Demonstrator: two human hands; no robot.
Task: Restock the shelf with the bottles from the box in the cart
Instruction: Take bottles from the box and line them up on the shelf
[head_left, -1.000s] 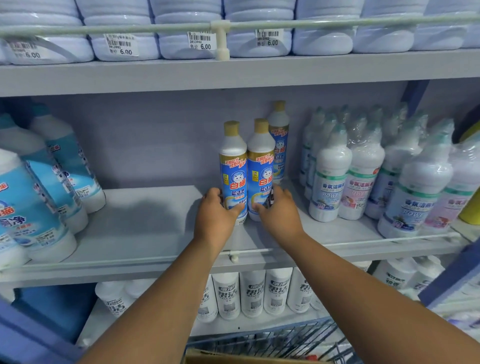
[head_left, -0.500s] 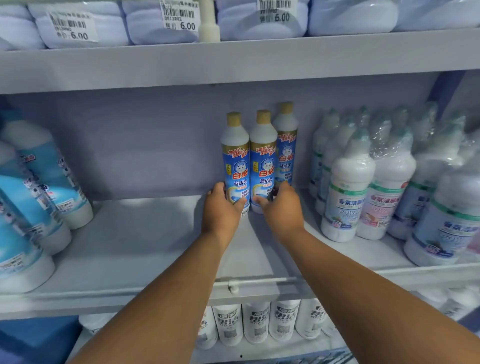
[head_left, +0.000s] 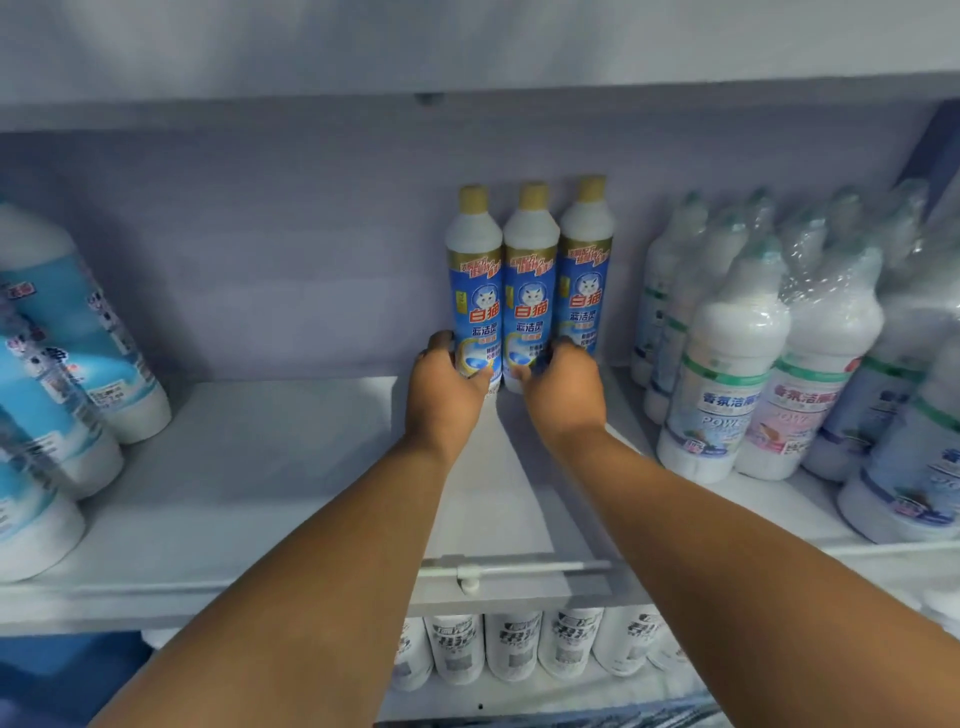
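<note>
Stood upright at the shelf back: three bottles. Left hand curled round the leftmost base, right hand round the middle one (fingertips hidden behind).

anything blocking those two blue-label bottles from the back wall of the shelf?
Nothing visible. The left hand and right hand grip two blue-label bottles upright at the back wall, level with a third bottle on their right.

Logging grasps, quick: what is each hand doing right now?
Left hand: holding the left bottle.
Right hand: holding the middle bottle.
</note>
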